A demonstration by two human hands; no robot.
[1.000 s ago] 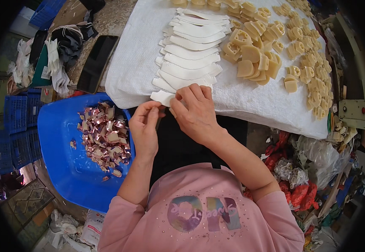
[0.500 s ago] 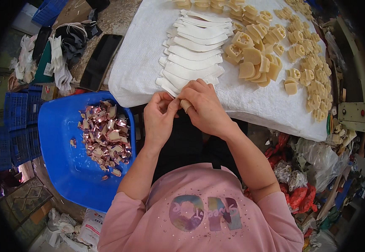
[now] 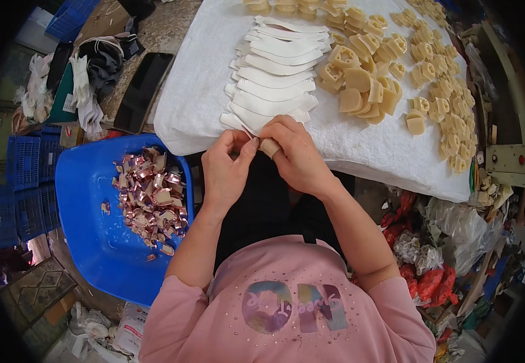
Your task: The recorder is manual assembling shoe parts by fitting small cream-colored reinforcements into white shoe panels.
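My left hand (image 3: 226, 168) and my right hand (image 3: 295, 154) meet at the near edge of a cloth-covered table. Their fingers pinch closely together on a thin white strip (image 3: 247, 129), seen almost edge-on; most of it is hidden by the fingers. A tan band (image 3: 269, 147) wraps my right thumb. Just beyond my hands lies an overlapping row of curved white strips (image 3: 278, 77) with notched edges. To their right are heaped cream-coloured moulded pieces (image 3: 359, 78), some with holes and some with flat rounded tabs.
More cream pieces (image 3: 447, 112) spread along the right side of the white cloth (image 3: 359, 148). On the left, a blue tub (image 3: 93, 242) holds shiny pinkish-copper pieces (image 3: 153, 196). A dark phone (image 3: 144, 91) and gloves (image 3: 84, 85) lie at upper left. Plastic bags (image 3: 437, 281) crowd the right floor.
My hands stay together in nearly the same place, with the fingers shifted slightly. The pinched strip now shows more edge-on. The whole view has moved a little.
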